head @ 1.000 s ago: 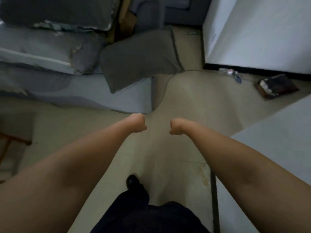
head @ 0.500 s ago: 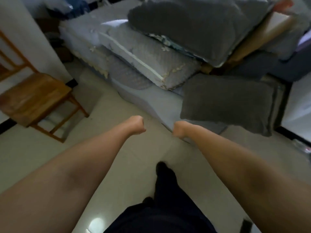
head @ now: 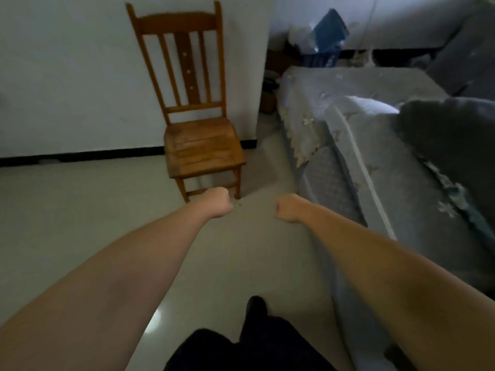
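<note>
Both my arms stretch forward over the pale floor (head: 80,223). My left hand (head: 218,202) is curled into a fist and holds nothing. My right hand (head: 288,207) is also a fist with nothing in it, a short gap to the right of the left one. A wooden chair (head: 199,145) stands against the white wall just beyond my left hand. A bed (head: 334,103) with a grey-blue quilt runs along the right, beside my right forearm.
Folded bedding (head: 396,167) and a dark grey pillow (head: 450,137) lie piled on the bed. Boxes and a blue bag (head: 330,28) sit in the far corner behind it. My dark trousers and shoe (head: 255,309) show at the bottom.
The view has swung left: the dark pillow and bedding slid to the right, and the chair now stands straight ahead. Both fists kept their pose and spacing.
</note>
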{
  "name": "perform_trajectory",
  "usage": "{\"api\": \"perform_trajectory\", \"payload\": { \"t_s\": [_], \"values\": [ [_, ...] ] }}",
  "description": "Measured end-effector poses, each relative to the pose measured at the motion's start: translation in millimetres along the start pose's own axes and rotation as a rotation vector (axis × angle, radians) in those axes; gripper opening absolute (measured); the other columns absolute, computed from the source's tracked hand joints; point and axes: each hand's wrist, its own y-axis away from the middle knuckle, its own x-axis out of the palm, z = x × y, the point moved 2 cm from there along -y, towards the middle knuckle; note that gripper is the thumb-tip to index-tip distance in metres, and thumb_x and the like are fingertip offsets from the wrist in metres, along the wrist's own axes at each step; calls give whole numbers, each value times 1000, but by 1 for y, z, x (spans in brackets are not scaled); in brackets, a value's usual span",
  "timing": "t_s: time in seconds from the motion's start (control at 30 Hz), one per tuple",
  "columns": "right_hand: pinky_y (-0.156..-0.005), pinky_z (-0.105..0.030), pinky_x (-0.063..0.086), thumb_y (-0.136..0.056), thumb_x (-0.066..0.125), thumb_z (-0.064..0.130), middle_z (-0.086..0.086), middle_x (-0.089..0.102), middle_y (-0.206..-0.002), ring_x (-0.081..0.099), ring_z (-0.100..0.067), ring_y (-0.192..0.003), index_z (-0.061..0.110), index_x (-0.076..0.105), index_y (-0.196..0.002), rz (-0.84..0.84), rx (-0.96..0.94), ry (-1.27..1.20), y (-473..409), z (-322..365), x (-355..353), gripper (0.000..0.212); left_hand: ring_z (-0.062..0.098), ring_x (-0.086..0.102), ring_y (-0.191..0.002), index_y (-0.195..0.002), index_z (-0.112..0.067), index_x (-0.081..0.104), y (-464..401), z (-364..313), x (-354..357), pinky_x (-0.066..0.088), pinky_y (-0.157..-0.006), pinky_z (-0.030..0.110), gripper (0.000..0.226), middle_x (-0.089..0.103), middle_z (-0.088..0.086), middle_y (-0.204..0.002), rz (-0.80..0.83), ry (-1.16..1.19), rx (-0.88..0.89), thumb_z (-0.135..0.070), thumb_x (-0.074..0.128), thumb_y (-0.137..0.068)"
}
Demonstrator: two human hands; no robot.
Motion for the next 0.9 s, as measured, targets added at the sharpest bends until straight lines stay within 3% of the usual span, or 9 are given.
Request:
{"api": "perform_trajectory", "payload": {
  "t_s": [0.1, 0.23, 0.43, 0.5, 0.63, 0.7, 0.73, 0.8, 0.9],
  "values": [
    [-93, -34, 44, -98, 42, 20, -15, 58, -126, 56, -32, -115, 3, 58, -121, 79, -134, 185, -47, 51, -23, 33, 29, 63, -98, -98, -5, 65, -12, 30, -23, 51, -81, 35, 20, 66, 14, -113, -41, 71, -97, -18, 54, -89],
    [-77, -31, 43, -97, 45, 21, -14, 61, -113, 56, -28, -96, 9, 58, -104, 143, -306, 368, -95, 126, -33, 19, 29, 58, -110, -116, -5, 60, -16, 84, -50, 47, -88, 34, 28, 61, 12, -120, -96, 127, -257, -18, 50, -94],
    [-74, -30, 43, -95, 49, 25, -5, 57, -98, 53, -20, -88, 7, 63, -112, 139, -499, 461, -145, 258, -31, 28, 31, 56, -116, -122, 0, 59, -18, 207, -90, 46, -96, 37, 36, 59, 17, -126, -134, 210, -476, -21, 52, -93],
    [-75, -32, 47, -94, 49, 25, -9, 64, -108, 58, -24, -92, 7, 63, -114, 138, -504, 466, -163, 303, -31, 30, 31, 55, -117, -122, 0, 59, -24, 246, -110, 46, -96, 37, 37, 59, 17, -126, -140, 232, -496, -21, 52, -93],
    [-90, -33, 45, -98, 44, 22, -16, 58, -128, 56, -31, -116, 1, 58, -124, 150, -523, 520, -192, 398, -47, 36, 31, 55, -118, -126, -1, 57, -35, 318, -171, 45, -100, 37, 38, 58, 16, -128, -184, 265, -512, -23, 51, -95],
    [-83, -32, 44, -98, 44, 21, -18, 61, -115, 57, -32, -110, 1, 62, -112, 133, -564, 535, -206, 443, -54, 31, 31, 56, -117, -124, -1, 58, -34, 348, -203, 46, -99, 36, 37, 59, 16, -127, -232, 283, -520, -23, 52, -94],
    [-75, -30, 41, -97, 45, 20, -15, 60, -96, 57, -31, -99, 3, 62, -92, 120, -581, 548, -214, 473, -54, 24, 31, 56, -117, -123, -1, 59, -32, 372, -219, 46, -98, 36, 37, 60, 16, -126, -257, 292, -536, -23, 52, -94],
    [-65, -27, 35, -95, 47, 20, -3, 39, -67, 48, -25, -77, 14, 40, -62, 97, -613, 550, -225, 517, -51, 35, 32, 56, -116, -121, 0, 60, -29, 405, -237, 45, -96, 35, 35, 60, 17, -125, -281, 317, -567, -20, 52, -93],
    [-68, -28, 33, -97, 46, 20, 0, 28, -64, 40, -23, -73, 17, 27, -59, 108, -662, 625, -234, 571, -49, 42, 31, 55, -117, -120, 1, 61, -24, 445, -254, 45, -96, 34, 34, 59, 17, -126, -292, 357, -609, -18, 51, -93]
  ]
}}
